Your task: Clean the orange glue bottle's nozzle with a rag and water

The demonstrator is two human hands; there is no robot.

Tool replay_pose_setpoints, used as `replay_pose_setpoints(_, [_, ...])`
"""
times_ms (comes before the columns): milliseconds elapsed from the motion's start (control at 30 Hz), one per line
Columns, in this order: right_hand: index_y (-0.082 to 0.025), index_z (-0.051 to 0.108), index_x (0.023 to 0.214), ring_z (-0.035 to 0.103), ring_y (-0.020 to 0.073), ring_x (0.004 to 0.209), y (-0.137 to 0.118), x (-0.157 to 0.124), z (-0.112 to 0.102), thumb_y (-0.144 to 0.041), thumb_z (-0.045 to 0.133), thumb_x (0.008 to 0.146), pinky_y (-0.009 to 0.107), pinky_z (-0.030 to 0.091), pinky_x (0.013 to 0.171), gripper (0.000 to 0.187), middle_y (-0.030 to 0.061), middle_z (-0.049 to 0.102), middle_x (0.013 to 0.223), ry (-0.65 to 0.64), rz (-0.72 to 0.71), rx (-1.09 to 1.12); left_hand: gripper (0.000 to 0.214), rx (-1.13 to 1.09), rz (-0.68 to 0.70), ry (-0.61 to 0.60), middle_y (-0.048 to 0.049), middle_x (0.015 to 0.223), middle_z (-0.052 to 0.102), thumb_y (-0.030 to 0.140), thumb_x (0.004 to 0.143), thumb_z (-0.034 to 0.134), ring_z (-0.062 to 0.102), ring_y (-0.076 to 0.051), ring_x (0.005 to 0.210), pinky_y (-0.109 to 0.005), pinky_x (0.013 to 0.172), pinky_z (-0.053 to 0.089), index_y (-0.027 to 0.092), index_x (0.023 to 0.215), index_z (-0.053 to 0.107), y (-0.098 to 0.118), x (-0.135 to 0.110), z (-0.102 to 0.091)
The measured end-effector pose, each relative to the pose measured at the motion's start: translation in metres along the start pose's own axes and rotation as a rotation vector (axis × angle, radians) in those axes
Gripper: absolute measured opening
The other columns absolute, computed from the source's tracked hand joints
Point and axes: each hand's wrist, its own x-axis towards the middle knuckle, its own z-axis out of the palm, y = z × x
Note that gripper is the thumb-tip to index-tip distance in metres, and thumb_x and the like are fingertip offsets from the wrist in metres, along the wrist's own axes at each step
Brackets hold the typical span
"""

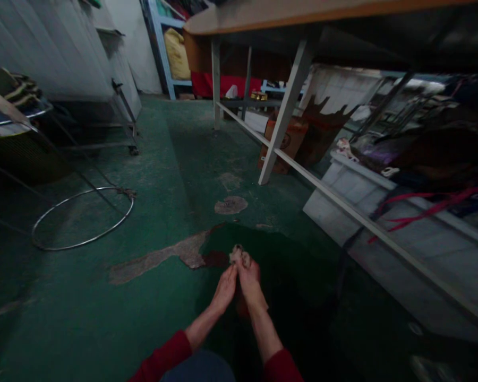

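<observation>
at far left, a round wire stand carries a fabric-sided basket (27, 159) with folded cloth (22, 91) heaped in it; its metal base ring (67, 248) rests on a worn green floor (155, 302). next, a long bare patch (143, 265) shows where the paint has gone. at lower centre, a person in red sleeves reaches both bare hands forward, low over the floor. the left hand (224, 289) has its fingers straight and together, tips meeting the right hand; whether it grips anything, i cannot tell. between the fingertips is a small, pale, crumpled bundle (238, 253), perhaps cloth; what it is stays unclear. the right hand (250, 281) is closed around it. the handling appears under way: the bundle is in hand, not yet let go, and how much is left cannot be judged. to the right, a slanting table leg (287, 111) stands before a cardboard box (297, 140), then a white bin (398, 270) piled with dark fabric and a pink strap (430, 209).
</observation>
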Motion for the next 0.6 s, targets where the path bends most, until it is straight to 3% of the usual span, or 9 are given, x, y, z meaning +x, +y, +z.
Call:
replay_pose_setpoints(133, [-0.016, 0.063, 0.078, 0.058, 0.0128, 0.07, 0.003, 0.0, -0.01, -0.021, 0.069, 0.067, 0.027, 0.046, 0.069, 0.013, -0.0022, 0.063, 0.074, -0.098, 0.042, 0.042, 0.049, 0.197, 0.077, -0.054, -0.0122, 0.128, 0.054, 0.032, 0.078, 0.054, 0.042, -0.028, 0.124, -0.042, 0.109, 0.021, 0.015, 0.124, 0.049, 0.002, -0.003, -0.007])
replay_pose_setpoints(267, [-0.016, 0.061, 0.055, 0.053, 0.0123, 0.051, 0.001, -0.004, -0.03, -0.019, 0.071, 0.052, 0.023, 0.041, 0.052, 0.011, -0.0041, 0.057, 0.05, -0.185, 0.156, 0.128, 0.076, 0.367, 0.144, -0.153, -0.0115, 0.136, 0.045, 0.024, 0.075, 0.06, 0.039, -0.027, 0.125, -0.043, 0.108, 0.023, 0.019, 0.141, 0.023, 0.016, -0.006, -0.009])
replay_pose_setpoints(400, [-0.015, 0.065, 0.066, 0.059, 0.0158, 0.054, -0.012, -0.013, -0.061, -0.028, 0.072, 0.051, 0.027, 0.046, 0.053, 0.021, 0.0024, 0.065, 0.06, -0.234, 0.204, 0.245, 0.079, 0.501, 0.219, -0.36, -0.0105, 0.135, 0.046, 0.028, 0.073, 0.066, 0.042, -0.027, 0.122, -0.042, 0.103, 0.03, 0.026, 0.14, 0.025, 0.045, -0.003, -0.01])
replay_pose_setpoints(500, [-0.015, 0.065, 0.073, 0.063, 0.0192, 0.061, -0.021, -0.008, -0.096, -0.036, 0.074, 0.052, 0.031, 0.049, 0.057, 0.031, 0.0056, 0.067, 0.068, -0.176, 0.159, 0.269, 0.083, 0.346, 0.108, -0.449, -0.0109, 0.133, 0.048, 0.029, 0.064, 0.075, 0.047, -0.028, 0.116, -0.043, 0.098, 0.035, 0.03, 0.136, 0.033, 0.055, 0.0, -0.013])
replay_pose_setpoints(600, [-0.017, 0.065, 0.079, 0.064, 0.0214, 0.068, -0.027, 0.01, -0.115, -0.04, 0.071, 0.056, 0.036, 0.05, 0.063, 0.033, 0.0058, 0.067, 0.073, -0.05, 0.083, 0.215, 0.074, -0.126, -0.085, -0.366, -0.013, 0.138, 0.043, 0.043, 0.066, 0.072, 0.042, -0.029, 0.123, -0.044, 0.101, 0.031, 0.024, 0.131, 0.043, 0.051, -0.001, -0.006])
